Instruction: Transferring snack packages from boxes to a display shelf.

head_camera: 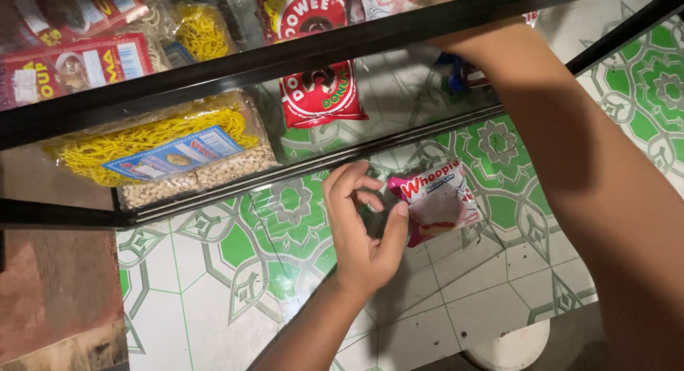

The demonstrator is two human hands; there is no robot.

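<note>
My left hand (360,232) is in the middle of the view, below a glass shelf. Its fingers are curled and its thumb presses the left edge of a pink and white snack packet (438,200), gripping it there. My right forearm (570,164) reaches up from the lower right across the shelf's black metal bar (399,29). The right hand itself is hidden beyond that bar. A red doughnut packet (320,93) lies on the glass just above my left hand.
On the glass shelf (399,107) lie a clear bag of yellow noodles (142,139) and a bag of peanuts (199,179). More red packets sit at the upper left. Below is a green and white patterned tile floor (235,250). A wooden surface (57,293) fills the lower left.
</note>
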